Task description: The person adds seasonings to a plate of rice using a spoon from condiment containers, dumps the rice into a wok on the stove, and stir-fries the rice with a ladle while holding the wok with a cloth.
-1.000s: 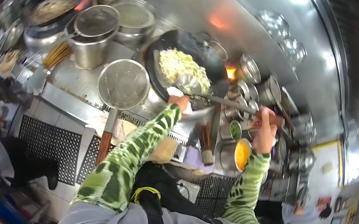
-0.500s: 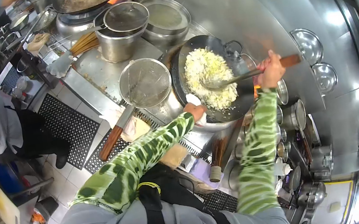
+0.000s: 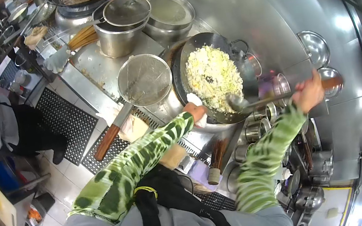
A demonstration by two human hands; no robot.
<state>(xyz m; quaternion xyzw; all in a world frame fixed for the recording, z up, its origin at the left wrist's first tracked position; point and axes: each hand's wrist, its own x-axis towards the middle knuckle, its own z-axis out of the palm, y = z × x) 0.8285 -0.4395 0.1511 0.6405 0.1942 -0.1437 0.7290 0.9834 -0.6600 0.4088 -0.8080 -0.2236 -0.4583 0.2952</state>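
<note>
The dark wok (image 3: 216, 38) sits before me, with a heap of pale yellow-white food (image 3: 212, 72) spread inside it. Just left of the wok lies a mesh strainer (image 3: 144, 80), its wooden handle toward me. The ladle (image 3: 273, 99) dips its bowl at the food's near edge. My right hand (image 3: 309, 92) is wrapped around its handle; my left hand (image 3: 196, 110) grips a white cloth (image 3: 194, 99) (bunched up) at the wok's rim.
</note>
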